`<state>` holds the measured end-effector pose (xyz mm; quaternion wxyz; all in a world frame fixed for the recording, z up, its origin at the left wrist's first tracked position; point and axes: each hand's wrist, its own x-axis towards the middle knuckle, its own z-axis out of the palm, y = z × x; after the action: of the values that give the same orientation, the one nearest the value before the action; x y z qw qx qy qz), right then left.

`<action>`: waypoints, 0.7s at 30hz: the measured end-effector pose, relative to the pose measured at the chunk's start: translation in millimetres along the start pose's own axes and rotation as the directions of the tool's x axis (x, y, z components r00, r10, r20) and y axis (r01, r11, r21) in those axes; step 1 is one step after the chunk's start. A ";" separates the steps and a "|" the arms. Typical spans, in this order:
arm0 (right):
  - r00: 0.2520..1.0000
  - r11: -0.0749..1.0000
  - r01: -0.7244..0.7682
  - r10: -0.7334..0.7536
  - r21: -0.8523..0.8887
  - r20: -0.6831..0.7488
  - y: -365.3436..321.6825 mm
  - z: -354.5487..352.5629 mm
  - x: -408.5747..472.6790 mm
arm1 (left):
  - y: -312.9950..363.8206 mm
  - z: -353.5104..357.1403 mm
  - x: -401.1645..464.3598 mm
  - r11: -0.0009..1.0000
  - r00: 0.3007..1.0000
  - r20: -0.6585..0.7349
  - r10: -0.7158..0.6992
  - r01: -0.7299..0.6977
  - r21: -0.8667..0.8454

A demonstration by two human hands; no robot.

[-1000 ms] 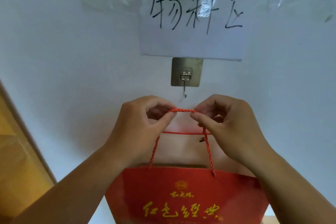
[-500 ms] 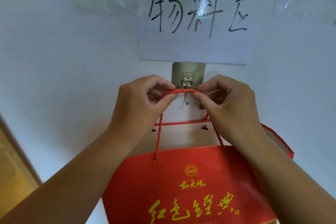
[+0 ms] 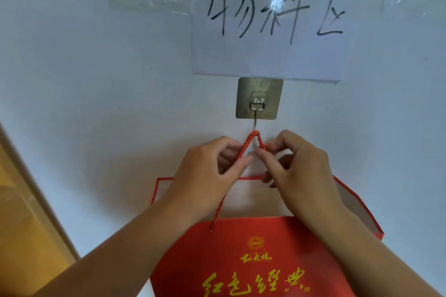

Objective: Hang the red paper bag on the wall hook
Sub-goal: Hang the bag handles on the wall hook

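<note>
- The white wall (image 3: pixel 96 79) fills most of the view; a wooden edge (image 3: pixel 29 200) is seen at 8 o'clock.
- The red paper bag (image 3: pixel 253 260) is seen at 6 o'clock, directly below the hook. Its near face is bright red and printed with a round gold emblem and gold brush-style characters; its mouth is open, so that a pale inner lining and a thin red rim are shown. The bottom of the bag is cut off by the frame.
- A white paper sign (image 3: pixel 268 26), marked with black handwritten characters, is fixed to the wall at 12 o'clock, with a shiny strip of tape across its top.
- The left hand (image 3: pixel 207 171) is held at 9 o'clock from the cord's peak, the right hand (image 3: pixel 296 166) at 3 o'clock from it. The cord is pinched between thumb and forefinger by each hand, the other fingers being curled in.
- The wall hook (image 3: pixel 258 103), a square metallic adhesive plate with a thin wire hook hanging from it, is placed just under the sign.
- The twisted red cord handle (image 3: pixel 251 140) is looped over the tip of the hook, forming a narrow peak; its left strand is run down to a hole in the bag's near face.
</note>
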<state>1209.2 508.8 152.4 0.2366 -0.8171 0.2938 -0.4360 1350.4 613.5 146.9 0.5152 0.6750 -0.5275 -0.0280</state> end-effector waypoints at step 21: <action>0.980 0.949 0.201 -0.195 -0.242 0.050 -10.6 -12.8 -26.7 | 15.7 -14.9 -37.1 0.838 0.974 -0.002 0.226 -0.193 0.510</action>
<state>1189.3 533.0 150.4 0.0924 -0.8708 0.2590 -0.4075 1331.9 652.3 146.5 0.3358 0.7253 -0.5706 0.1889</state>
